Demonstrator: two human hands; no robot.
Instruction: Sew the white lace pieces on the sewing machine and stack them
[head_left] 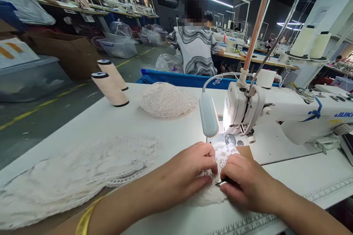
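Note:
A cream lace piece (220, 156) lies under the lit needle area of a white sewing machine (264, 99). My left hand (197, 169) is closed on the lace's left edge, thumb and fingers pinched together. On the right side of the lace, my right hand (245, 181) is closed around a small dark metal tool (220, 182). Only the tool's tip shows between thumb and forefinger, so its kind is hidden. Both hands sit close together, just in front of the presser foot. A small brown card (245, 152) lies behind my right hand.
A long heap of lace (68, 176) covers the table's left side. Farther back stand a round lace stack (167, 101) and two thread cones (110, 89). A grey lamp (209, 115) hangs left of the needle. Beyond the blue cloth trough (165, 76) sits a person (195, 47).

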